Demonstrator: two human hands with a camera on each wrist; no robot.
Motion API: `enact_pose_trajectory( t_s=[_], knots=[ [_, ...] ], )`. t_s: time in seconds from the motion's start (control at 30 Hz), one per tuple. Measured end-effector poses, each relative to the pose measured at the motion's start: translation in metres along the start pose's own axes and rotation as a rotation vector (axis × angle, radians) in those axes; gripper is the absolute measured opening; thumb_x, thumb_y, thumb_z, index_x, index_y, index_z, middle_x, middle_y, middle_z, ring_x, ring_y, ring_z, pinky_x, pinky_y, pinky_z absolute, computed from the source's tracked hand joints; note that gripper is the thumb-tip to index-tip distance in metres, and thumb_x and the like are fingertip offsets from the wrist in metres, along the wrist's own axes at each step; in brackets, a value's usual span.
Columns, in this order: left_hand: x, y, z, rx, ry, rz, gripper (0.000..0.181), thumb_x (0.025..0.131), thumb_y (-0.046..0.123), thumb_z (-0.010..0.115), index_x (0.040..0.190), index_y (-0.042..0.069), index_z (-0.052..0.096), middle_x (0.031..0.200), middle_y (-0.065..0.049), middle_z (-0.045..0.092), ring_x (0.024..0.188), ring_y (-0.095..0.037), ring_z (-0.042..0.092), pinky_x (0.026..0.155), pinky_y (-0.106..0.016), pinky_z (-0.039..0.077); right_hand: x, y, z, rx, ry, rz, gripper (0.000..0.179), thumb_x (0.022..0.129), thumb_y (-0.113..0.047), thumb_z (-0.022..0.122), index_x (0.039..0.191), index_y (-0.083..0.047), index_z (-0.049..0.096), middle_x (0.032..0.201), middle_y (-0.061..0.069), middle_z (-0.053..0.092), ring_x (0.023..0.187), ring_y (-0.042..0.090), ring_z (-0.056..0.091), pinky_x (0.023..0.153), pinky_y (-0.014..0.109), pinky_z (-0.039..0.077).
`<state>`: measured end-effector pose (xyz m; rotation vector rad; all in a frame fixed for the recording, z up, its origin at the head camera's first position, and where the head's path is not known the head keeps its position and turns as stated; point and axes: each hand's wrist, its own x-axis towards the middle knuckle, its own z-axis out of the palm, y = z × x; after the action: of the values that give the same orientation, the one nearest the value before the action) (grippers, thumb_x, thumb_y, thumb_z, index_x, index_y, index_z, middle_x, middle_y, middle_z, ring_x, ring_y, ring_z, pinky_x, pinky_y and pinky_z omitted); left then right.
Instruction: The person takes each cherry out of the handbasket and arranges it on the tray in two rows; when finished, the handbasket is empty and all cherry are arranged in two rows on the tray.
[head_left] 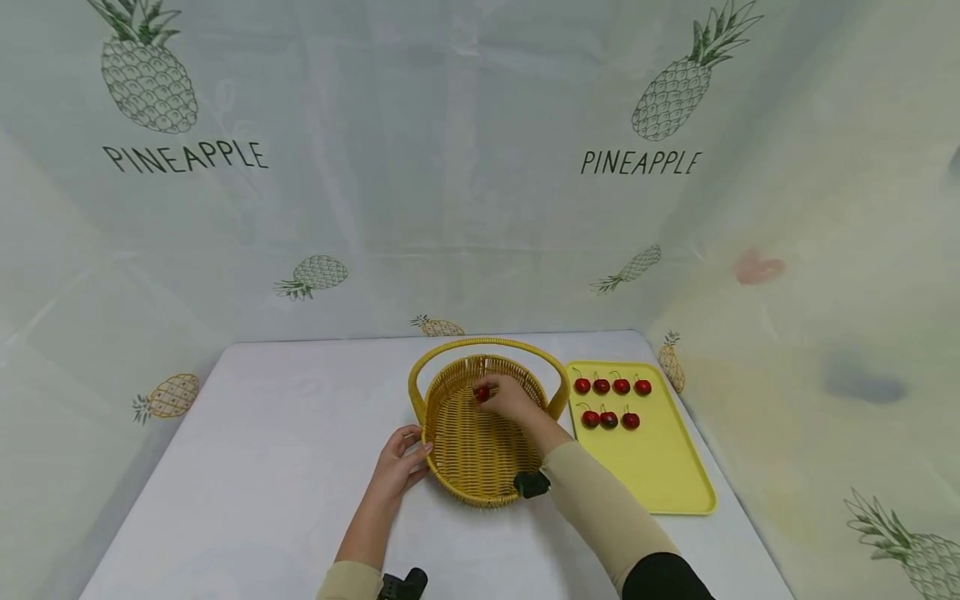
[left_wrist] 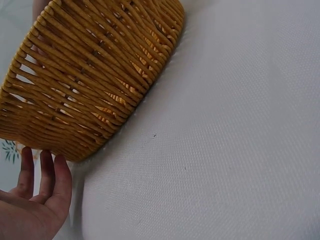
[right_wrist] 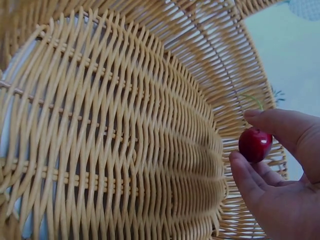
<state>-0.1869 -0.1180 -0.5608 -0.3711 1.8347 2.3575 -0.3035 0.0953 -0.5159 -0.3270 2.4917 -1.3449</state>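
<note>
A round woven basket with a tall arched handle (head_left: 491,342) stands at the middle of the table; its bare woven floor (right_wrist: 115,120) fills much of the right wrist view. My right hand (head_left: 508,397) is inside the basket (head_left: 472,454), pinching a red cherry (right_wrist: 255,145) between thumb and fingertips, its thin green stem rising past the thumb. Against the basket's outer left side, my left hand (head_left: 401,461) rests with fairly straight fingers (left_wrist: 62,182) touching the weave.
To the right of the basket lies a yellow tray (head_left: 660,475) with several cherries in two rows (head_left: 609,420) toward its far end. A white cloth (head_left: 285,467) covers the table. Behind it hangs a pineapple-print curtain (head_left: 420,167).
</note>
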Motion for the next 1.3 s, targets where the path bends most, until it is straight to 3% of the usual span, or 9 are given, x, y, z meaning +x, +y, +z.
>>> enact_pose_trajectory(
  t_s=[0.33,0.67,0.87,1.13,1.3],
  knots=[
    [0.002,-0.001,-0.003,0.023,0.016,-0.008,0.038,0.092,0.004,0.066,0.126,0.0,0.049,0.14,-0.022,0.044,0.105,-0.028,0.059,0.081,-0.042,0.051,-0.017,-0.008,-0.008,-0.056,0.001,-0.031,0.04,0.082,-0.003,0.077,0.121,-0.006,0.067,0.129,0.013,0.057,0.12,0.034,0.05,0.085,0.045,0.049],
    [0.002,0.001,-0.004,0.03,0.008,-0.001,0.038,0.093,0.005,0.065,0.127,0.0,0.047,0.14,-0.022,0.043,0.105,-0.028,0.059,0.081,-0.042,0.051,-0.04,-0.007,-0.02,0.006,-0.036,-0.088,0.038,0.083,0.002,0.074,0.12,-0.005,0.066,0.12,0.011,0.06,0.082,0.019,0.059,0.067,0.031,0.051],
    [0.003,0.001,-0.004,0.03,0.011,-0.005,0.038,0.092,0.006,0.066,0.125,0.0,0.048,0.14,-0.022,0.044,0.107,-0.029,0.058,0.081,-0.042,0.051,-0.056,-0.004,-0.026,0.049,-0.038,-0.101,0.036,0.086,0.007,0.068,0.121,-0.001,0.065,0.119,0.013,0.06,0.082,0.019,0.061,0.067,0.033,0.052],
    [0.001,0.001,-0.002,0.023,0.006,-0.008,0.038,0.093,0.006,0.064,0.127,0.001,0.047,0.139,-0.02,0.043,0.105,-0.027,0.059,0.083,-0.043,0.05,-0.076,0.003,-0.036,0.025,-0.033,-0.125,0.034,0.087,0.006,0.066,0.119,-0.004,0.066,0.118,0.013,0.062,0.082,0.024,0.063,0.067,0.034,0.052],
    [0.001,-0.003,0.0,0.023,-0.007,-0.008,0.04,0.094,0.006,0.063,0.13,0.001,0.046,0.141,-0.021,0.041,0.108,-0.029,0.058,0.085,-0.044,0.049,-0.093,0.011,-0.047,0.018,-0.053,-0.119,0.033,0.086,0.007,0.064,0.118,-0.002,0.066,0.114,0.012,0.063,0.078,0.02,0.06,0.064,0.032,0.05]
  ],
)
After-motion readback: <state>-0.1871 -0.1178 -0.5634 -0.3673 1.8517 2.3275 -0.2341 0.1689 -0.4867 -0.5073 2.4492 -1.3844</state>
